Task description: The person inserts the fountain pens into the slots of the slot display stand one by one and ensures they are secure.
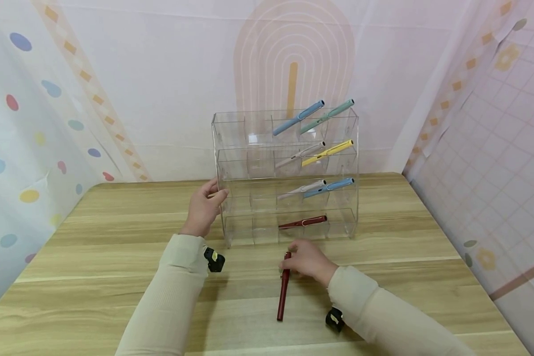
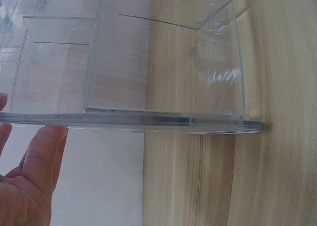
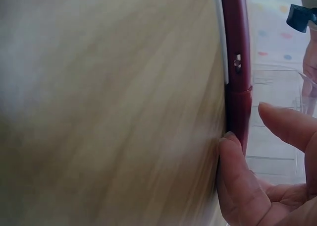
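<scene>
My left hand (image 1: 204, 210) grips the left side panel of a clear acrylic pen rack (image 1: 225, 232), fingers along its outer face. In front of the rack, my right hand (image 1: 308, 259) is at the upper end of a dark red pen (image 1: 282, 296) over the wooden table. The right wrist view has the fingertips (image 3: 230, 144) against the pen's side and the thumb apart from it. Another dark red pen (image 1: 303, 222) leans in the rack's bottom tier.
Higher tiers hold slanted pens: blue (image 1: 299, 117) and green (image 1: 326, 117) on top, grey (image 1: 300, 155) and yellow (image 1: 326, 152) below, then pale grey (image 1: 302, 189) and blue (image 1: 329, 188). Patterned curtains (image 1: 160, 89) surround the wooden table (image 1: 115, 232).
</scene>
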`<state>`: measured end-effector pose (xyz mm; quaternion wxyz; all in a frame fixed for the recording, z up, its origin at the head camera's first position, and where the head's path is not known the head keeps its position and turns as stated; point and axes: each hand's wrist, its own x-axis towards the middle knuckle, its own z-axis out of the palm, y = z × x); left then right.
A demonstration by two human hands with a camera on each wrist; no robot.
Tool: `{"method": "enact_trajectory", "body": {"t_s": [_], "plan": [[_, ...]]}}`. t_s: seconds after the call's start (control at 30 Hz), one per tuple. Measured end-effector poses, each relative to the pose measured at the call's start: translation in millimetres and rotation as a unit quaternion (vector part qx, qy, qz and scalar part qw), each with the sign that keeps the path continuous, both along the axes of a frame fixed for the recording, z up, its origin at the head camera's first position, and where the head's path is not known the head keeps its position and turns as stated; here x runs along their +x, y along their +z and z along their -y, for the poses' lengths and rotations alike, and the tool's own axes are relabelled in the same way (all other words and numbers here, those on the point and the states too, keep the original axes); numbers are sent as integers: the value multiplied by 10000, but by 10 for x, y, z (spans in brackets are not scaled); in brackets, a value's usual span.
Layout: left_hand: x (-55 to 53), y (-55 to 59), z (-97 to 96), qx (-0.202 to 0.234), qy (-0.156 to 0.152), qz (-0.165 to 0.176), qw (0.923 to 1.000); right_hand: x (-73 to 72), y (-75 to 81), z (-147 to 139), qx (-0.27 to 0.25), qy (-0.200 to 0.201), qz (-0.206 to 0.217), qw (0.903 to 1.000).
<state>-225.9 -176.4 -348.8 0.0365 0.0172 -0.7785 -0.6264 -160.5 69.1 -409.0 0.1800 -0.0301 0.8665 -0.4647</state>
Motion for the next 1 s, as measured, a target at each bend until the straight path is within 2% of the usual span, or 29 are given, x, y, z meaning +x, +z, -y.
{"method": "enact_trajectory", "body": {"t_s": [0.17, 0.37, 0.8, 1.0], "plan": [[-2, -7, 11, 30, 6, 13, 10000, -11, 19, 32, 406, 261, -218, 9986], [-13, -12, 16, -67, 40, 19, 10000, -11, 34, 50, 609, 391, -450, 9964], [-22, -9, 7, -17, 57, 76, 10000, -21, 17, 38, 458, 294, -406, 9977], [-22, -3, 11, -22, 52, 112, 9999, -38, -19, 5, -24, 104, -210, 9997]]}}
